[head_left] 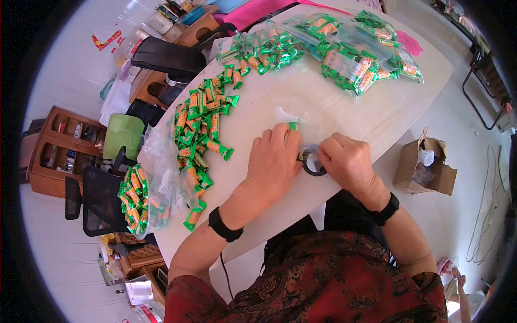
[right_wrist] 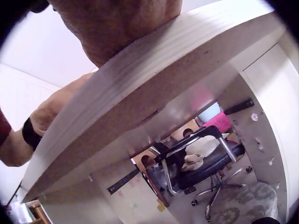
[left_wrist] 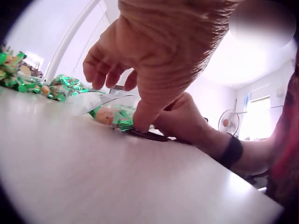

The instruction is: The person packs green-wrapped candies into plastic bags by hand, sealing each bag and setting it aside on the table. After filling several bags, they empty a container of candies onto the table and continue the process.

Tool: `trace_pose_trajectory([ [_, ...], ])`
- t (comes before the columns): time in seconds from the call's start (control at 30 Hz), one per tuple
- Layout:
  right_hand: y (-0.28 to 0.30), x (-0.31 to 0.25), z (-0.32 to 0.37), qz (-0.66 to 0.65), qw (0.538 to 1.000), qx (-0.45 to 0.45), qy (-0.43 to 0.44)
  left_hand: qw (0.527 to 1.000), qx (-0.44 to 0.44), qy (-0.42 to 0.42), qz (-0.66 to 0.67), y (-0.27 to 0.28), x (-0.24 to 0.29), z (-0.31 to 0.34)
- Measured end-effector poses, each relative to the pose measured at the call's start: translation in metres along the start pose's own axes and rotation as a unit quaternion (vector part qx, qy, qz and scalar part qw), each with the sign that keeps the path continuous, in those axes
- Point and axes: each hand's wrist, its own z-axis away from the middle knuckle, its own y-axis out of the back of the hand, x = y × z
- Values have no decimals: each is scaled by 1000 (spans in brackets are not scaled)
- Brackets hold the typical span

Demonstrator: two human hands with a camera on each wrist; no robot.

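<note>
Item one: the left hand (head_left: 272, 159), fingers bent and narrow, its thumb at the crimped end of a small green-and-orange foil-wrapped packet (left_wrist: 110, 116); the packet lies on the pale wood-grain counter (head_left: 274, 102), mostly under that hand, clear thin plastic film (head_left: 287, 114) beside it.

Item two: the right hand (head_left: 347, 161), fingers curled closed at the side of a dark ring-shaped object (head_left: 314, 162); the ring lies near the counter's front edge, between the two hands (what it belongs to, the views do not tell).

Item three: a long heap of loose green-and-orange packets (head_left: 202, 116), to the left of the hands, trailing toward the near edge; crumpled clear plastic bags (head_left: 161, 161) adjoin it.

Item four: a round tub of similar packets (head_left: 134, 199), at the counter's left edge, next to the crumpled bags.

Item five: several clear plastic bags filled with packets (head_left: 344, 67), grouped at the far side; a pink piece (head_left: 410, 43) shows beside them.

Item six: an open brown cardboard box (head_left: 423, 168), on the floor at right, plastic inside.
</note>
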Motion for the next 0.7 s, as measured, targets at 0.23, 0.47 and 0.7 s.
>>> trace_pose_trajectory([
  [0.23, 3, 0, 0, -15, 999, -28, 44, 999, -17, -14, 27, -6, -16, -9],
  [0.47, 3, 0, -1, -9, 997, -34, 64, 996, 18, -4, 85, -16, -22, -17],
  [0.7, 4, -2, -4, -14, 997, -45, 62, 998, 0, 56, 12, -21, -39, -25],
])
